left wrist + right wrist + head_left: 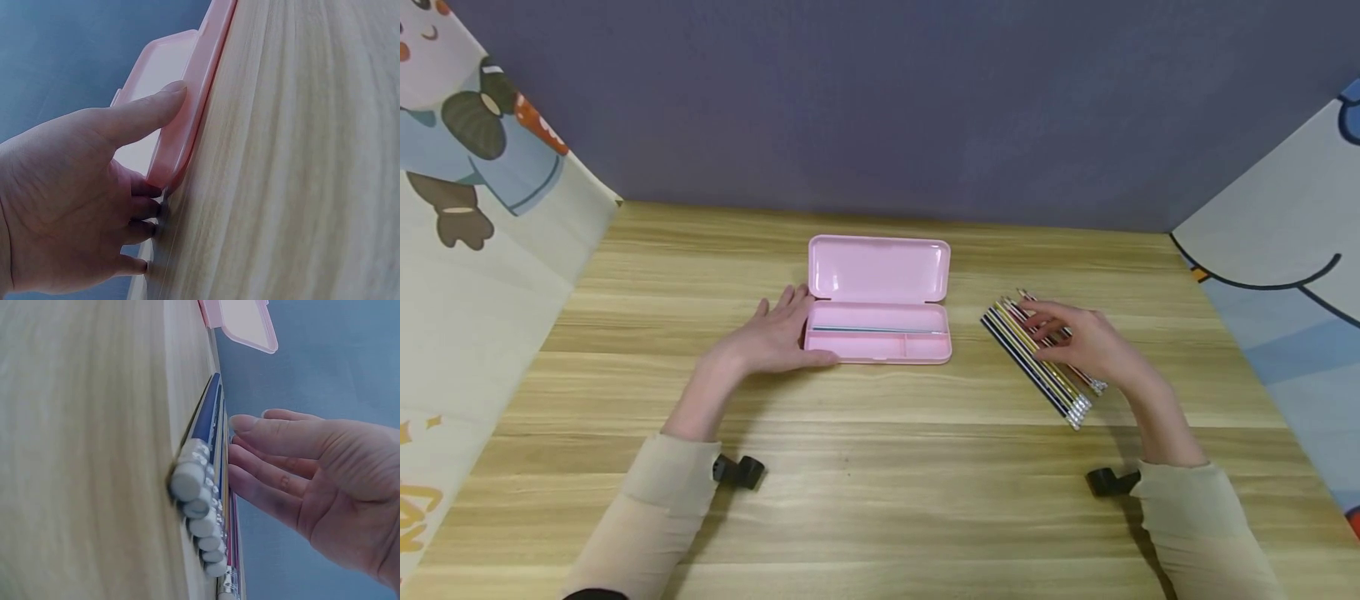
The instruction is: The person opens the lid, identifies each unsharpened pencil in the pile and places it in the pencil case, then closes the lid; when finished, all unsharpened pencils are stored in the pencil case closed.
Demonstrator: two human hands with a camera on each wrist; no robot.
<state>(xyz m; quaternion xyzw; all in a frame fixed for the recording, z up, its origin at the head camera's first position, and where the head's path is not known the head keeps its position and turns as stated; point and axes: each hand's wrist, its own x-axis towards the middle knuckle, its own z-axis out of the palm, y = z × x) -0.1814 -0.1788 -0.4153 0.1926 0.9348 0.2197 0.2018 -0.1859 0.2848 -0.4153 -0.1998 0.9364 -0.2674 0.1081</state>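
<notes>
A pink pencil case (877, 361) lies on the table with its lid (880, 268) folded back. A thin blue-green strip (880, 330) runs along its long rear compartment; I cannot tell what it is. My left hand (775, 337) rests at the case's left end, thumb straight along the front wall, other fingers extended and spread behind. To the right is a slanting row of striped pencils (1026, 358), white erasers toward me. Over them hovers my right hand (1086, 337), fingers loosely bent, with fingertips at or just above the pencils and none seen lifted.
The wooden table (880, 483) ends at a dark blue-grey back wall (880, 108). Printed cartoon panels stand on the left (475, 250) and right (1285, 275). Small black wrist cameras sit at the left cuff (741, 472) and right cuff (1108, 482).
</notes>
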